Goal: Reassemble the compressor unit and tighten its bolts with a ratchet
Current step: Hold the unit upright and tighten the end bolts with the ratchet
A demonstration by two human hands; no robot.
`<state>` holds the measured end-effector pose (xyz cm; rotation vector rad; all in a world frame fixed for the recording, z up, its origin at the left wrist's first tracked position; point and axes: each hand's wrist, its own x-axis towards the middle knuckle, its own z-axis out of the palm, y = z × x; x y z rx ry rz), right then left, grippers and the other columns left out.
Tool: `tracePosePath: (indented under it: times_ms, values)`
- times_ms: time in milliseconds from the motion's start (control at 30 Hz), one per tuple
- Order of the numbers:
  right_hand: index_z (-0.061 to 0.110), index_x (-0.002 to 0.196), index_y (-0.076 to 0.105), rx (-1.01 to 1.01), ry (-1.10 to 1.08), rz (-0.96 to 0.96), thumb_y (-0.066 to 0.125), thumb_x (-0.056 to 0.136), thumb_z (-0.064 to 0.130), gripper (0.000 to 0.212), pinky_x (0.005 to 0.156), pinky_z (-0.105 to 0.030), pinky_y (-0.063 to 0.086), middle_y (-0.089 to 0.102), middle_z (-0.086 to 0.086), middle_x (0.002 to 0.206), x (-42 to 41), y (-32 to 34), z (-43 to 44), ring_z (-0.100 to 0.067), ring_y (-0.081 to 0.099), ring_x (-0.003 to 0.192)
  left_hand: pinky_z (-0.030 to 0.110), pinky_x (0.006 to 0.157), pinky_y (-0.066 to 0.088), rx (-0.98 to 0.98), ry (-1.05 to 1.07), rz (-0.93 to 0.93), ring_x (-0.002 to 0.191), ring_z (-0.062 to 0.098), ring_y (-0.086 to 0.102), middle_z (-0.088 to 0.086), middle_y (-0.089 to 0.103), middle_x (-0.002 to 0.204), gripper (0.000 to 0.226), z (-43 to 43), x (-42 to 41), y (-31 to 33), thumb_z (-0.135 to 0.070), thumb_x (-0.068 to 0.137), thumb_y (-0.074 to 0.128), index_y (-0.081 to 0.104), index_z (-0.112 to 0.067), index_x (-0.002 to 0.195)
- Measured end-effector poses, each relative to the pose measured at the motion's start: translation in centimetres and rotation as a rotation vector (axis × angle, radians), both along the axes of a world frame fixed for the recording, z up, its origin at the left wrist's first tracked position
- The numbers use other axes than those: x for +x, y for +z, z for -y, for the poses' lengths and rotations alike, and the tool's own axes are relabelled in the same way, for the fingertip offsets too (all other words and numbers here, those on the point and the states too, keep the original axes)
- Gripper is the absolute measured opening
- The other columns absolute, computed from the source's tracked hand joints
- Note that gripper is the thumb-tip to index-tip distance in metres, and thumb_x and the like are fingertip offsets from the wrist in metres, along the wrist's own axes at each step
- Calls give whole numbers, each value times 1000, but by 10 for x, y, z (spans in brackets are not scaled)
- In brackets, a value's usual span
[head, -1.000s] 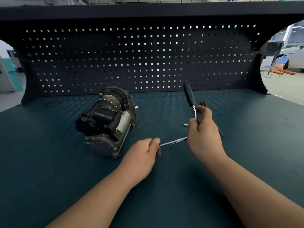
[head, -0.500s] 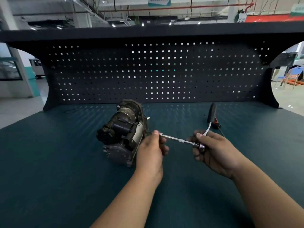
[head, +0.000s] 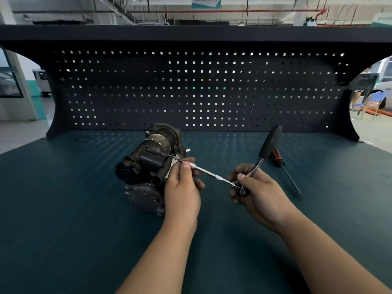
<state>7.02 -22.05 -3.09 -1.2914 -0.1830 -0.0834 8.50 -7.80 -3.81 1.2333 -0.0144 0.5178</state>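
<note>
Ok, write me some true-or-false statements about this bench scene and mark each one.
1. The left hand pinches the ratchet's extension bar beside the compressor unit. True.
2. The right hand holds nothing. False: it grips the ratchet near its head.
3. A screwdriver lies on the workbench, right of the ratchet. True.
4. The compressor unit sits to the right of both hands. False: it sits to their left.

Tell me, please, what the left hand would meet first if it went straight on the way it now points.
Most likely the compressor: the left hand pinches the tip of the extension bar and points at the unit's side, almost touching it. Depth is unclear from one view.
</note>
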Motion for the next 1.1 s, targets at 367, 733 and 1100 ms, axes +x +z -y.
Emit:
tracePosePath:
  times_ms: [367, 733, 1100]
  values:
    - [16, 94, 53, -146, -93, 114, 42, 99, 0, 20, 56, -27, 47, 65, 3, 80, 0, 1, 1, -11, 59, 62, 15, 52, 42, 5, 7, 15, 47, 3, 49, -15, 57, 63, 34, 0, 0, 3, -20, 103, 36, 65, -29, 86]
    - [42, 98, 52, -490, -209, 283, 47, 99, 17, 25, 68, -24, 49, 61, 12, 97, -2, -1, 8, -4, 61, 72, 21, 56, 41, -16, -3, -19, 48, 5, 49, -9, 61, 75, 34, 1, 2, 3, -19, 102, 35, 65, -29, 90]
    - [36, 116, 50, -832, -268, 526, 55, 92, 5, 40, 92, -18, 45, 55, 20, 117, -9, -11, 23, -5, 60, 108, 35, 72, 43, -75, -21, -14, 49, 6, 52, -1, 63, 88, 40, 1, 2, 3, -20, 102, 36, 68, -32, 81]
